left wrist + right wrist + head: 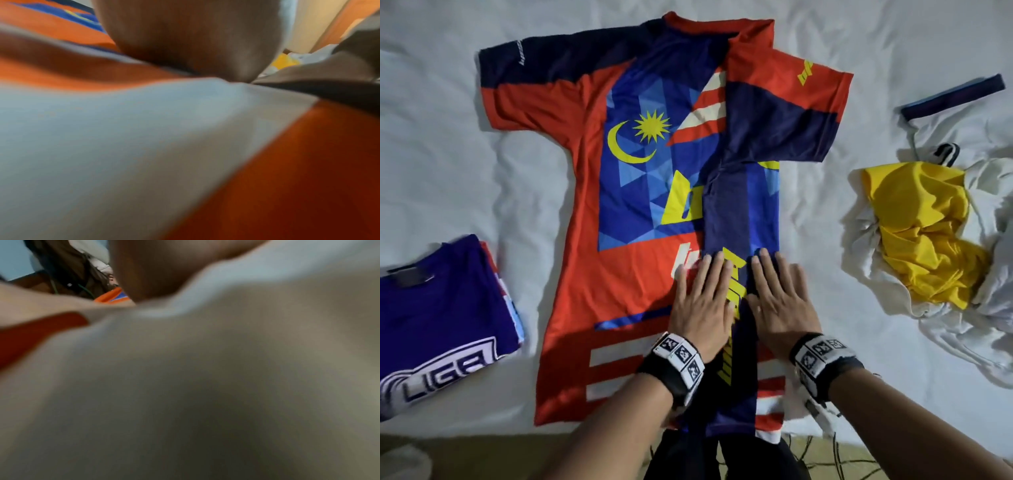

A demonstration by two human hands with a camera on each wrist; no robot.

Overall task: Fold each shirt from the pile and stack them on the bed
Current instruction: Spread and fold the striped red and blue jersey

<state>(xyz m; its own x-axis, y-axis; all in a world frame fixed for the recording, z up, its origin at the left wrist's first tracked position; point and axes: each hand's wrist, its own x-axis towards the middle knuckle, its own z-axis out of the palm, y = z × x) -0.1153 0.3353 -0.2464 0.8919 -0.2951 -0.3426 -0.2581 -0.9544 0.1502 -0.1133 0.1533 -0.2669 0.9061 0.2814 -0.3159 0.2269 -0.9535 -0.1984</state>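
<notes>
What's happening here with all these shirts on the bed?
A person is folding shirts on a white bed. Both the left hand and the right hand lie flat, fingers straight, pressing on a red and blue jersey spread out in front of them. Its right side is already folded in over the middle; the left sleeve still lies out flat. A folded purple shirt sits to the left, and a crumpled pile of yellow and white shirts waits to the right.
</notes>
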